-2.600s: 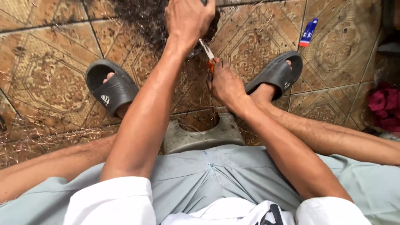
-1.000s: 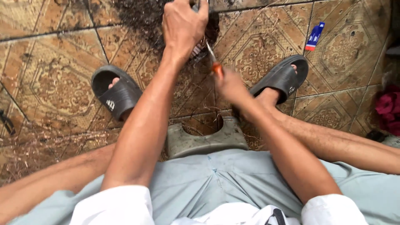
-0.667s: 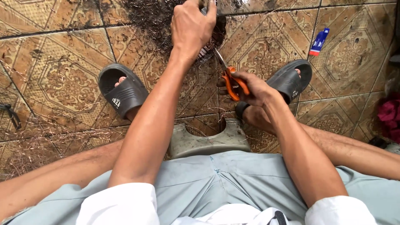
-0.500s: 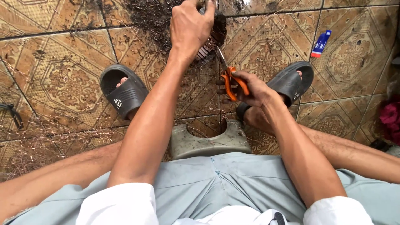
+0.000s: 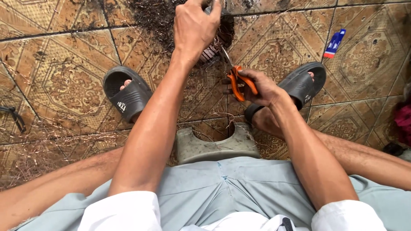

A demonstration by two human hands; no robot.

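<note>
Presently, the person sits on a low grey stool (image 5: pixel 216 147), taken here as the reference point, with both arms stretched forward over a patterned brown tile floor (image 5: pixel 64 51).

Hands: the left hand (image 5: pixel 195 25) reaches well ahead of the stool and is clenched from above on a dark fibrous bundle (image 5: pixel 210 52), of which only the lower end shows beneath the fingers. The right hand (image 5: pixel 261 87), ahead and slightly right of the stool, grips a pair of orange-handled scissors (image 5: pixel 234 76), fingers through the loops. The blades point up and forward to the bundle's lower edge; whether they have bitten into it cannot be told.

Surroundings: a dark sandal (image 5: pixel 128 96) lies ahead-left of the stool and a second sandal (image 5: pixel 299 85) ahead-right, each on a foot. A heap of dark clippings (image 5: pixel 154 17) lies on the tiles beyond the stool, beside the left hand. Pale loose strands (image 5: pixel 38 149) are scattered left of the stool. A small blue, white and red tube (image 5: pixel 335 42) lies far ahead-right.

Progress, as a judgement: trimming appears well under way, since a considerable heap of cuttings is already down. The bundle remains in hand with frayed fibres at its end, so some cutting seems left. How much cannot be determined, as most of the bundle is hidden.
</note>
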